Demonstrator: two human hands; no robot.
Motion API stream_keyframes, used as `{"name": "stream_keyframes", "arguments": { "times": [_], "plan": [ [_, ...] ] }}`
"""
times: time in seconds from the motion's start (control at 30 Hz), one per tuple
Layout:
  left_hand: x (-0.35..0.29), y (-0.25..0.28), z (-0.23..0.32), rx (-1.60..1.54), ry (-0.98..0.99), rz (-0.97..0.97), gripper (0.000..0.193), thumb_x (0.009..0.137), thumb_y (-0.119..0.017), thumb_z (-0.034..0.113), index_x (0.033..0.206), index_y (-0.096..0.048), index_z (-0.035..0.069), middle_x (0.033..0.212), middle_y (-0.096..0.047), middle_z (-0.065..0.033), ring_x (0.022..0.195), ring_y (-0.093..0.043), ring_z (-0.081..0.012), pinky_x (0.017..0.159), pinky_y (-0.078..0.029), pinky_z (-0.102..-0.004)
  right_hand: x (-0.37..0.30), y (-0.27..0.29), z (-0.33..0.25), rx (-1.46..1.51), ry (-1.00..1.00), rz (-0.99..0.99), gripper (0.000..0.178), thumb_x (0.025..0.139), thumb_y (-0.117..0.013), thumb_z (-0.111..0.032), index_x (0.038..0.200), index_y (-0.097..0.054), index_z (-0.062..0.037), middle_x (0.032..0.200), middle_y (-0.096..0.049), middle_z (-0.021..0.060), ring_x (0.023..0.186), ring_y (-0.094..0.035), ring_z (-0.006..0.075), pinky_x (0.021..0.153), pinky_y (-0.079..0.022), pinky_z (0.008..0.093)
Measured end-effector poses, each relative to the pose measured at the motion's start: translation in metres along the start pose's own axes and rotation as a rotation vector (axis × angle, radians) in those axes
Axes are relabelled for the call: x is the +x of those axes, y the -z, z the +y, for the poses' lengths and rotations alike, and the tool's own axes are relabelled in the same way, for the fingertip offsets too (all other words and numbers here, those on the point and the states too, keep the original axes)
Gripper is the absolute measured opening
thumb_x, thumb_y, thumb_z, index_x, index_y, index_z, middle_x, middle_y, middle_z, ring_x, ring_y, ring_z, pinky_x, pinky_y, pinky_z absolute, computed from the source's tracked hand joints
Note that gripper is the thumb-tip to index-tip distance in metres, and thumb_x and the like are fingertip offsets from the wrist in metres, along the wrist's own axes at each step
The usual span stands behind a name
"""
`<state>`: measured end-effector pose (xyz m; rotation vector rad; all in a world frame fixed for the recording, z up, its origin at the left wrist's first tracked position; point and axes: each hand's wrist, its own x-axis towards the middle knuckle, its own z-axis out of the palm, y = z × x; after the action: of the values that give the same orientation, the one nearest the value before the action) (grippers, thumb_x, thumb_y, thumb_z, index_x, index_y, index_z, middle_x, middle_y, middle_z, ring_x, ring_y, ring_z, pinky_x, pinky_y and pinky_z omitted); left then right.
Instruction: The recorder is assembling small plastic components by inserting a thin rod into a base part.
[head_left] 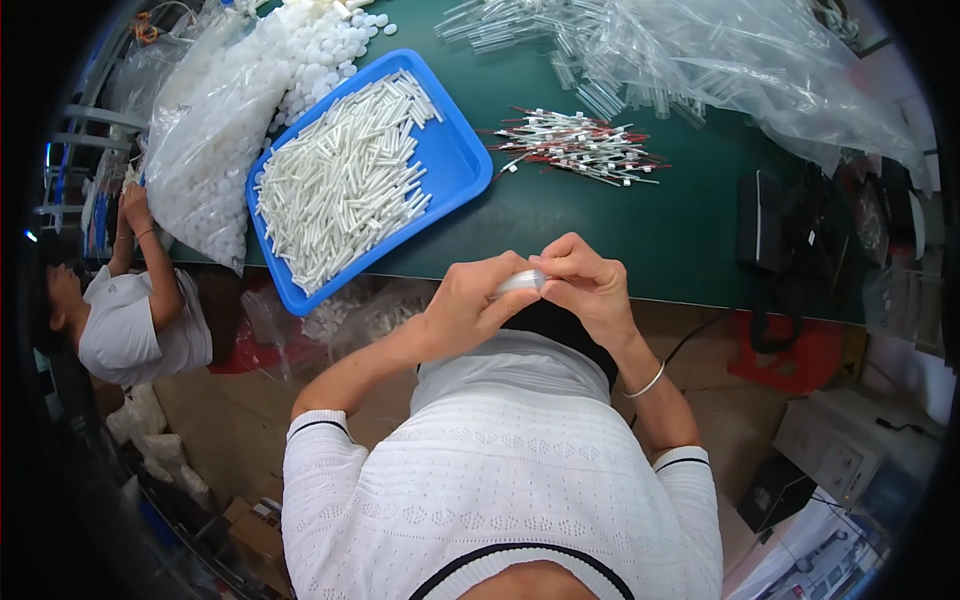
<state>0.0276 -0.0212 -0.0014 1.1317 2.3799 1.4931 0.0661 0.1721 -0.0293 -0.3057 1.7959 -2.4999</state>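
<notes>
Just in front of my waist, at the table's near edge, both hands meet on a short, whitish, see-through plastic tube (519,283). My left hand (468,302) is closed around its body, with the thumb along the near side. At the tube's right end, my right hand (592,287) has thumb and forefinger pinched together against it. Whether a smaller piece sits between those fingertips is hidden. Ahead of my left hand lies a blue tray (447,165) with many thin white sticks (340,180). A pile of thin red-and-white wired pieces (580,147) lies beyond my right hand.
Clear tubes (600,95) and a large plastic bag (760,75) cover the far right of the green table (560,225). Far left, a bag of white round caps (205,150) spills over. A black box (760,220) stands at right. Another person (140,310) works at left.
</notes>
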Motion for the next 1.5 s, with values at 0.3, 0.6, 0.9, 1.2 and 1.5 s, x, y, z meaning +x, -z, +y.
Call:
{"name": "stream_keyframes", "arguments": {
  "times": [0.3,0.6,0.9,1.2,1.5],
  "plan": [
    [-0.005,-0.017,-0.013,-1.489,0.609,-0.375,0.052,0.102,-0.03,0.049,0.08,-0.051,0.007,0.064,-0.042,0.0018,0.052,-0.03,-0.0079,0.049,-0.026,-0.0226,0.005,-0.017,0.01,0.381,-0.122,-0.004,0.022,0.093,-0.061,-0.014,0.112,-0.058,-0.0035,0.114,-0.058,0.0095,0.098,-0.057,0.0113,0.085,-0.049,0.028],
    [-0.058,0.002,-0.024,-1.437,0.843,-0.086,0.052,0.102,-0.028,0.049,0.084,-0.05,0.006,0.06,-0.041,0.0007,0.055,-0.036,-0.0105,0.054,-0.033,-0.0238,-0.008,0.006,-0.018,-1.011,0.363,0.148,0.039,0.074,-0.072,-0.002,0.111,-0.061,-0.0034,0.104,-0.059,0.013,0.093,-0.059,0.03,0.079,-0.049,0.0362],
    [-0.165,0.042,-0.076,0.516,0.612,-0.168,0.044,0.087,-0.063,0.024,0.121,-0.055,-0.002,0.084,-0.066,-0.0239,0.088,-0.062,-0.0436,0.083,-0.048,-0.0484,0.065,0.042,-0.016,-1.419,0.342,0.247,0.023,0.079,-0.067,-0.004,0.101,-0.062,-0.0044,0.094,-0.056,0.0089,0.089,-0.052,0.028,0.078,-0.043,0.0395],
    [0.02,0.007,-0.004,0.192,-0.08,0.283,0.02,0.076,-0.071,0.001,0.096,-0.067,0.004,0.086,-0.064,-0.0085,0.074,-0.06,-0.025,0.062,-0.049,-0.0322,0.047,0.044,-0.015,-1.4,0.426,0.252,0.01,0.078,-0.066,-0.003,0.086,-0.063,-0.0072,0.085,-0.059,0.0046,0.085,-0.055,0.0241,0.074,-0.041,0.0375],
    [0.069,-0.007,-0.016,0.411,-0.225,0.169,0.012,0.076,-0.072,0.01,0.087,-0.066,0.009,0.078,-0.061,-0.003,0.073,-0.054,-0.0214,0.066,-0.039,-0.0337,0.034,0.019,-0.034,-1.13,0.386,0.226,0.015,0.08,-0.065,0.004,0.094,-0.062,-0.0003,0.084,-0.064,0.0124,0.074,-0.063,0.0295,0.065,-0.05,0.0364]
  ]
}}
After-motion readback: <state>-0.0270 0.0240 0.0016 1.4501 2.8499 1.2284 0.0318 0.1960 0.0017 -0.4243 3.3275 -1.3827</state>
